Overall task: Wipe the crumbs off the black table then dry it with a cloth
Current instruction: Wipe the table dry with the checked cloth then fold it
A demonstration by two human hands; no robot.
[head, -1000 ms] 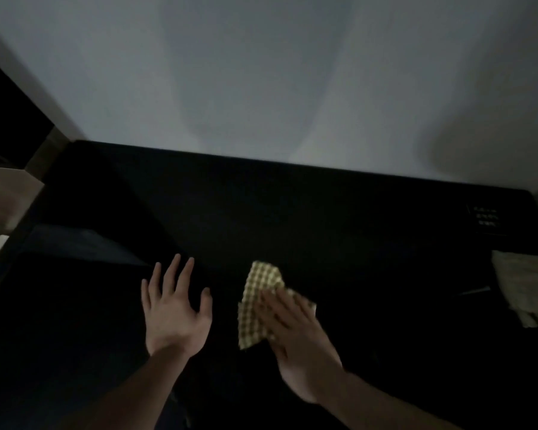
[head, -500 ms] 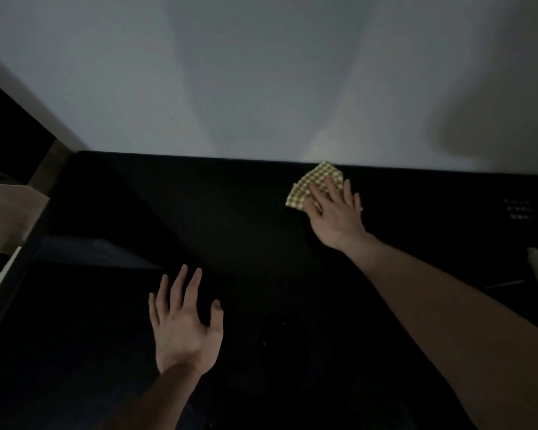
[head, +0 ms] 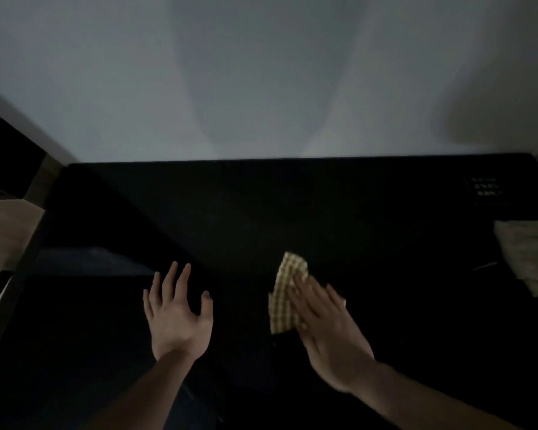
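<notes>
I see the right hand pressed flat, fingers extended, on the checked yellow cloth on the black desk. The left hand rests open, fingers spread, holding nothing, near the cloth.

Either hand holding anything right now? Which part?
Right hand presses the checked cloth flat on the black table, fingers over its right side; no closed grasp. Left hand is open, empty.

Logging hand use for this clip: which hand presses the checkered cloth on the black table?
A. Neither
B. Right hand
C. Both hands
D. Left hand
B: the right hand lies flat on the checkered cloth; the left hand rests spread on the black table, apart from it.
</notes>
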